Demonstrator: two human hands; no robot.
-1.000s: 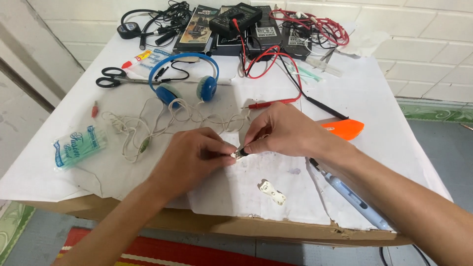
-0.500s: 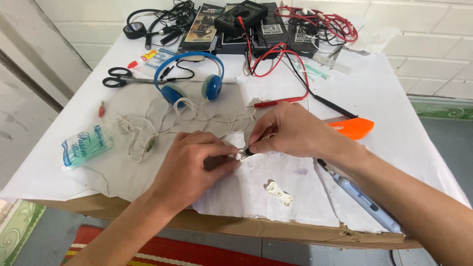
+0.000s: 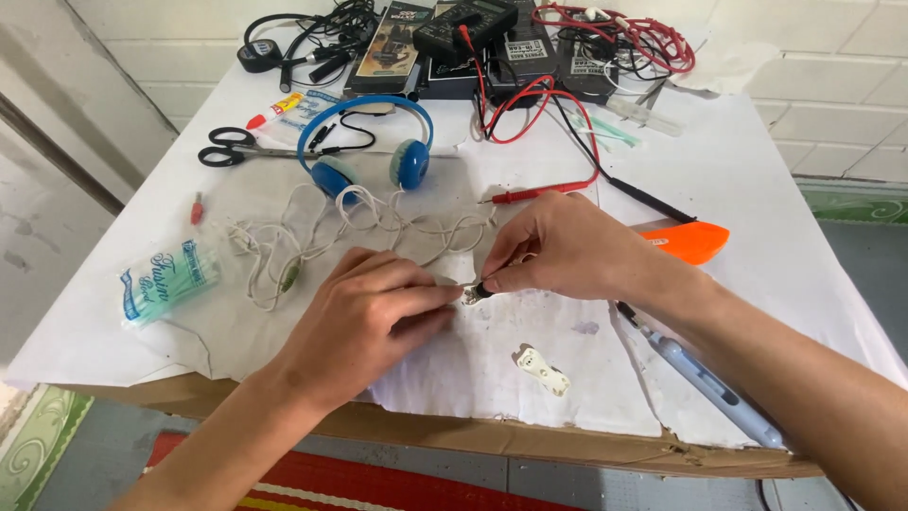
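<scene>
Both hands (image 3: 473, 284) pinch a small earbud piece (image 3: 476, 292).

Small dark metal part (image 3: 476, 291), pinched between the fingertips of the left hand (image 3: 364, 317) and right hand (image 3: 567, 248), is too small and too covered to identify; beyond the hands, tangled black and red cables (image 3: 605, 28) run off the top edge
</scene>
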